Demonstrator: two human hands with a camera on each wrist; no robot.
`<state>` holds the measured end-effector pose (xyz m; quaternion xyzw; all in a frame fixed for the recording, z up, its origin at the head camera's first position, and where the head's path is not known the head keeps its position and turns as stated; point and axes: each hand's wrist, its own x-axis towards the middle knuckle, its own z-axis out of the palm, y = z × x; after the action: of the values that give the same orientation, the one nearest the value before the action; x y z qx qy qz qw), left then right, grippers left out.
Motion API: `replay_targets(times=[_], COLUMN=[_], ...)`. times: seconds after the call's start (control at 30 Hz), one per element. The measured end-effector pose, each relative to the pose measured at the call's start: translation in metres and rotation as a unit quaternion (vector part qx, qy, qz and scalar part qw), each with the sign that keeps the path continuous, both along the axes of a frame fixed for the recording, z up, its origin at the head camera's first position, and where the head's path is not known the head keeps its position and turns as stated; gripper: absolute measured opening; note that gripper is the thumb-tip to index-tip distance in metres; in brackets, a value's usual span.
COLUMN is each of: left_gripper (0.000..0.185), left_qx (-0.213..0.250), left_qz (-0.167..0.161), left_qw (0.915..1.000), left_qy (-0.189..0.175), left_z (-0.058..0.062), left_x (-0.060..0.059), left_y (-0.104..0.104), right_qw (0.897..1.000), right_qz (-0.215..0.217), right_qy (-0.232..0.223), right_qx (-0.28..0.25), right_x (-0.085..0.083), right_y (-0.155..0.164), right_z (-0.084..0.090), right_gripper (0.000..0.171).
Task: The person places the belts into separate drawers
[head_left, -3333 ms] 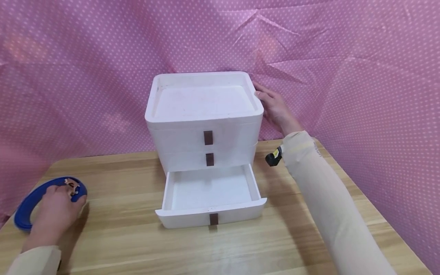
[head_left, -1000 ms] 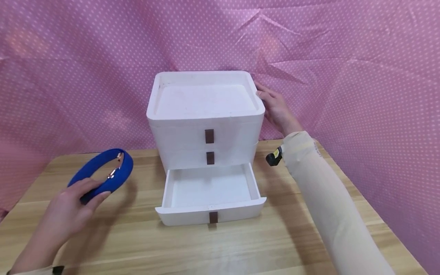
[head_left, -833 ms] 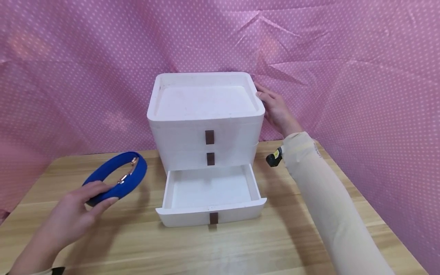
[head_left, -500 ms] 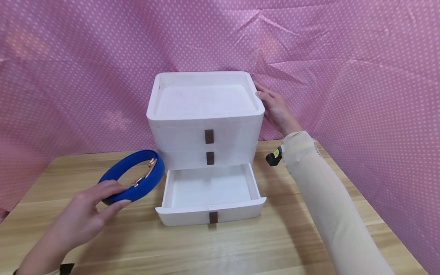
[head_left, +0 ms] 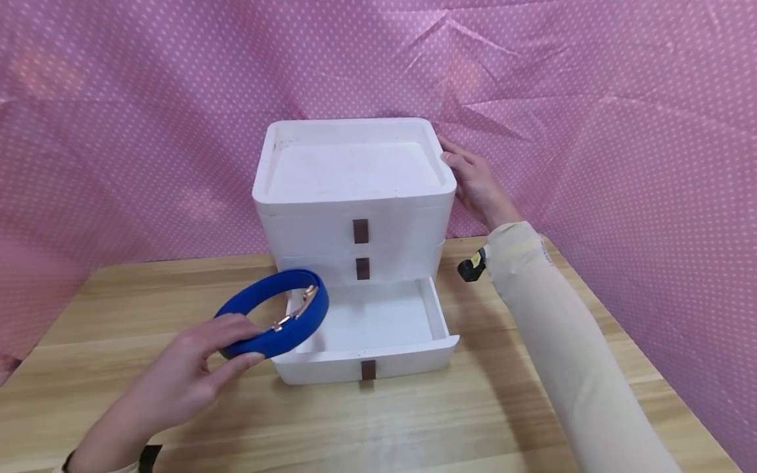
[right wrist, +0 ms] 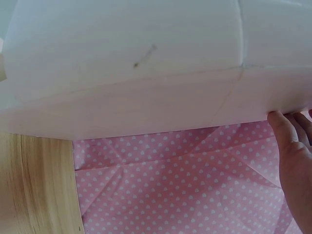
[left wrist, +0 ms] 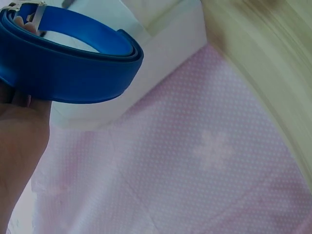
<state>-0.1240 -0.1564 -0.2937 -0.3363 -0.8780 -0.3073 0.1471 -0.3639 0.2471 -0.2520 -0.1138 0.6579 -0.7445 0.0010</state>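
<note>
Left hand (head_left: 177, 381) pinches the coiled blue belt (head_left: 278, 318), thumb and fingers curled on its near edge, holding it over the left front corner of the open bottom drawer (head_left: 378, 328). Right hand (head_left: 476, 187) lies flat against the white drawer unit (head_left: 355, 190), fingers straight, steadying it. Drawer's out and bare. Left, by my read: lower belt in, release, shut drawer. Unit sits on the counter (head_left: 414, 420).

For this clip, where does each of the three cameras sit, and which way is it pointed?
Head: worn up high, facing forward and down at the white drawer unit; shows both forearms, the left hand, the right hand.
Left wrist: beside the left palm, facing the coiled blue belt.
Right wrist: low beside the unit's side wall; shows right fingers.
All three views show the pink dotted cloth.
</note>
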Motion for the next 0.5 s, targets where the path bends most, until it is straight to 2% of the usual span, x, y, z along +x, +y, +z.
replay_targets(times=[0.3,0.5], left_gripper=[0.03,0.029], left_qx=[-0.027,-0.024], left_qz=[-0.006,-0.034], left_qw=[0.9987,0.9977], left_qy=[-0.043,-0.054], left_z=[0.004,-0.002], left_x=[0.0,-0.005], left_y=[0.017,0.029], right_qw=[1.0,1.0], right_qz=[0.001,-0.003], right_qy=[0.003,-0.009], right_qx=[0.01,0.015], right_x=[-0.002,-0.001], right_y=[-0.003,-0.002], right_z=[0.004,0.002], right_gripper=[0.048,0.049])
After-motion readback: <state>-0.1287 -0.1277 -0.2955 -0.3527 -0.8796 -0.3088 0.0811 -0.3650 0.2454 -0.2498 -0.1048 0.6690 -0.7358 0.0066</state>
